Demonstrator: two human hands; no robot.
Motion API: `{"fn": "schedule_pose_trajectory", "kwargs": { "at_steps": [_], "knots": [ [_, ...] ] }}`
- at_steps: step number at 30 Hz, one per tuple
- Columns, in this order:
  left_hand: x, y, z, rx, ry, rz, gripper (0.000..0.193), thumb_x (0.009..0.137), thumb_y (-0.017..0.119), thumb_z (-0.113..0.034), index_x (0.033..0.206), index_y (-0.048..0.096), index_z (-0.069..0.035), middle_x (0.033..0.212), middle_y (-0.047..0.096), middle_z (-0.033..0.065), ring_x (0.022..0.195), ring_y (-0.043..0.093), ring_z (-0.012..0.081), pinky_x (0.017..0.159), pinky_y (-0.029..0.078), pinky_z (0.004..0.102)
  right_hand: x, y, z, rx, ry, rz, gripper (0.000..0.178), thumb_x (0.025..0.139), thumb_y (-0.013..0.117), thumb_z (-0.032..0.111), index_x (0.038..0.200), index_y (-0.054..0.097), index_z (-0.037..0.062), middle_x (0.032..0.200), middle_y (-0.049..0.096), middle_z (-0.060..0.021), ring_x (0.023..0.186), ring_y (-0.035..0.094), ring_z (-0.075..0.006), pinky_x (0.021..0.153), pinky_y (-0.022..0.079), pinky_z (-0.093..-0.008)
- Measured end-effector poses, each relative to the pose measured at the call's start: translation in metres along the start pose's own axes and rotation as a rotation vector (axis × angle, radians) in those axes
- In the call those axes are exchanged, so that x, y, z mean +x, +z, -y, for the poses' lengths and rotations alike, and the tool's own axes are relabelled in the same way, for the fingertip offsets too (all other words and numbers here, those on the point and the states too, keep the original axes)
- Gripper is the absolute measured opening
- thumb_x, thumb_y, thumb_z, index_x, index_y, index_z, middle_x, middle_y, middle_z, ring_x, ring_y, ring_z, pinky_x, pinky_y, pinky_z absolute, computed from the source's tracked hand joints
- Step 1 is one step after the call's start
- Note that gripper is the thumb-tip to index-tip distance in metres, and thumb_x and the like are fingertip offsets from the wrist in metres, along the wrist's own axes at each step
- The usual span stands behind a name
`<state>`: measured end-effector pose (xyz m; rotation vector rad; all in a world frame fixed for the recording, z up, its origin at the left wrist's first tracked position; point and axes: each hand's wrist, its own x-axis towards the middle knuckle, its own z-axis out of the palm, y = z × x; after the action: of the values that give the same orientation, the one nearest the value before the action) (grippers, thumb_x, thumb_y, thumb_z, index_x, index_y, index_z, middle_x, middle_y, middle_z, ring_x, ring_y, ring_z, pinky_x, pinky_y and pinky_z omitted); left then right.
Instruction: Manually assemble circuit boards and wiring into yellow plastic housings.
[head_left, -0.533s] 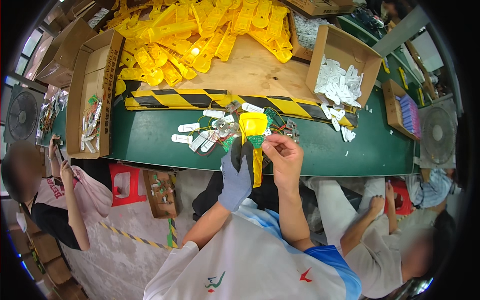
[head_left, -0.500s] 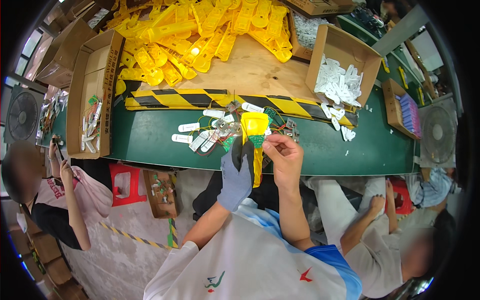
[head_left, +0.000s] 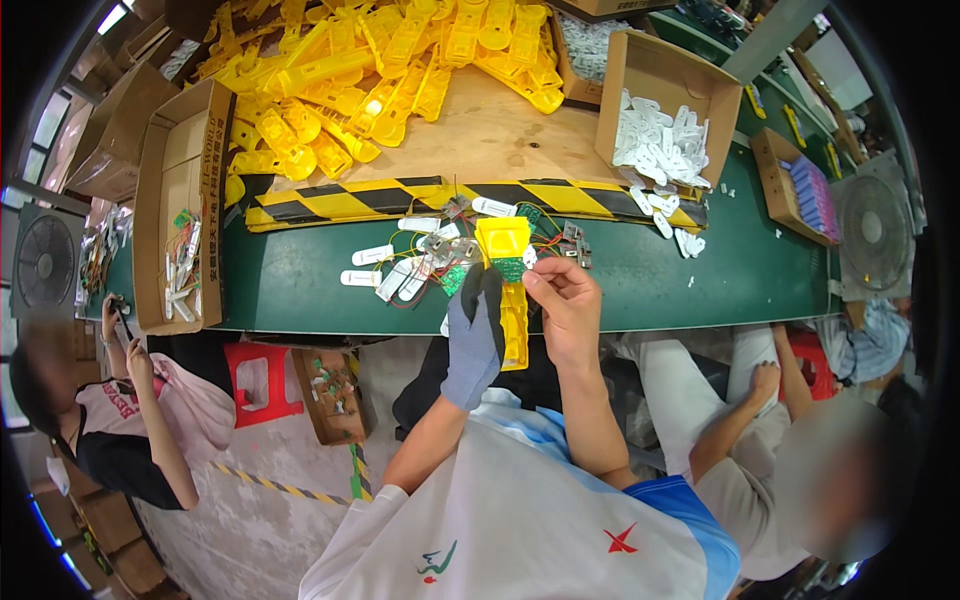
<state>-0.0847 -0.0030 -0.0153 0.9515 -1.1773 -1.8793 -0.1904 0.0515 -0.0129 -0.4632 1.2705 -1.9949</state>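
Note:
My left hand (head_left: 474, 335), in a grey glove with dark fingertips, is closed round a long yellow plastic housing (head_left: 514, 325). A small green circuit board (head_left: 511, 268) lies across the housing, just below its wide upper end. My bare right hand (head_left: 566, 305) is at the board's right edge, thumb and forefinger pinched at a small white part (head_left: 530, 257). Whether that part is loose or fixed to the board I cannot tell. Beside the housing, on the green table, lie white oval pieces (head_left: 373, 254) with thin wires and metal-coloured parts (head_left: 572, 245).
Yellow housings (head_left: 400, 70) are heaped on a wooden board behind a striped edge (head_left: 350, 202). Cardboard boxes stand left (head_left: 150, 215) and right (head_left: 690, 75), the right one holding white pieces (head_left: 655, 145). Co-workers sit on both sides.
The view has shifted slightly, so the table appears a little further left and up. Both hands stay at the housing and board; the housing's lower part shows more openly below the board.

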Motion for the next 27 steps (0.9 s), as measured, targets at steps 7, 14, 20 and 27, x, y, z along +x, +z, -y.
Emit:
{"fn": "schedule_pose_trajectory", "kwargs": {
  "at_steps": [7, 14, 20, 27],
  "knots": [
    [-0.003, -0.004, 0.011, -0.036, 0.024, -0.094, 0.032, 0.1, 0.05, -0.023, 0.117, 0.054, 0.004, 0.09, 0.059, 0.0053, 0.08, 0.052, 0.0084, 0.067, 0.044, 0.025, -0.007, 0.007, 0.002, -0.118, -0.002, 0.007, 0.012, 0.086, 0.067, -0.001, 0.097, 0.065, -0.0012, 0.091, 0.066, -0.0046, 0.081, 0.06, -0.0078, 0.076, 0.047, -0.0211],
    [-0.005, 0.0, 0.0, -0.025, -0.011, -0.017, 0.037, 0.101, 0.049, -0.024, 0.127, 0.049, 0.002, 0.099, 0.058, 0.0058, 0.085, 0.052, 0.0086, 0.072, 0.046, 0.0248, -0.005, 0.003, 0.005, -0.228, -0.078, 0.085, 0.009, 0.09, 0.066, 0.006, 0.095, 0.064, -0.0012, 0.087, 0.066, -0.0019, 0.077, 0.058, -0.0046, 0.07, 0.046, -0.0186],
    [-0.007, -0.005, 0.01, 0.028, 0.048, -0.021, 0.039, 0.101, 0.049, -0.024, 0.129, 0.047, 0.002, 0.1, 0.057, 0.0064, 0.086, 0.052, 0.0094, 0.074, 0.046, 0.0258, -0.005, 0.0, 0.004, -0.2, -0.003, 0.13, 0.009, 0.089, 0.067, 0.008, 0.091, 0.061, 0.0011, 0.081, 0.062, 0.0013, 0.073, 0.055, -0.0028, 0.067, 0.044, -0.0177],
    [-0.009, -0.002, 0.003, 0.102, 0.039, -0.053, 0.039, 0.099, 0.048, -0.02, 0.129, 0.047, 0.005, 0.101, 0.058, 0.0102, 0.087, 0.053, 0.0136, 0.075, 0.046, 0.0278, -0.007, 0.001, 0.002, -0.174, 0.056, 0.109, 0.01, 0.091, 0.066, 0.01, 0.088, 0.06, 0.0032, 0.08, 0.061, 0.0022, 0.07, 0.052, -0.0018, 0.063, 0.04, -0.0174]
  ]
}}
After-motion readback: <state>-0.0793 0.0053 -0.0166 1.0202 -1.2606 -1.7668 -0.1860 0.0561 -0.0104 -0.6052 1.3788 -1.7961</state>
